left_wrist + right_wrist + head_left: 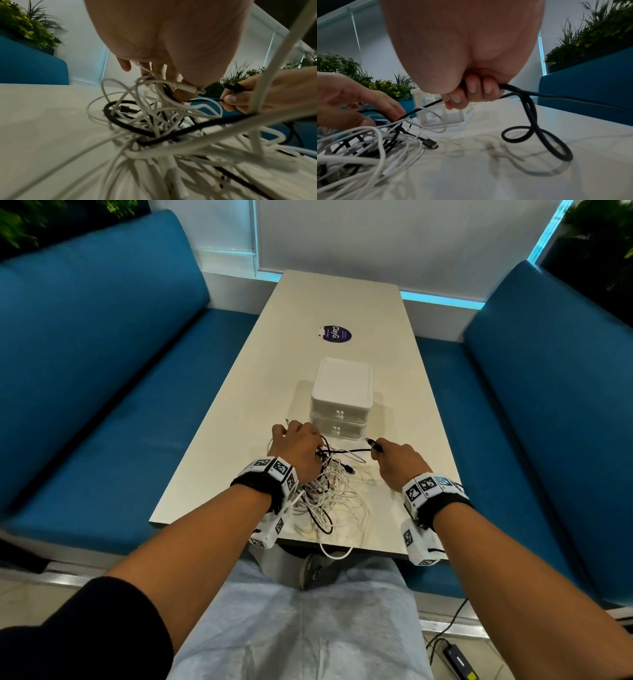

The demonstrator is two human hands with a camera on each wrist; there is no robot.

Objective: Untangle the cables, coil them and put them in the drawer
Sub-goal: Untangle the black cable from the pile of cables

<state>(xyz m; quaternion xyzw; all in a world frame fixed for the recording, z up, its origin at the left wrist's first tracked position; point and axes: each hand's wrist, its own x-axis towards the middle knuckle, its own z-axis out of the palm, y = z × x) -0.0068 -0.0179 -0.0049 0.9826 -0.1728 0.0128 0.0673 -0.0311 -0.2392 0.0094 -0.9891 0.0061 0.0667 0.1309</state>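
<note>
Both hands in the tangle, one black cable half out.

Right hand (399,462) curled round black cable (530,111) near its plug; left hand (297,447) gripping white cables (337,501) at table (219,440) edge, before shut drawers (340,405). Risks: hard pull cinching knot, dragging pile off edge where a loop hangs, or straining plug.

Cable tangle (171,169) blurred near camera
</note>
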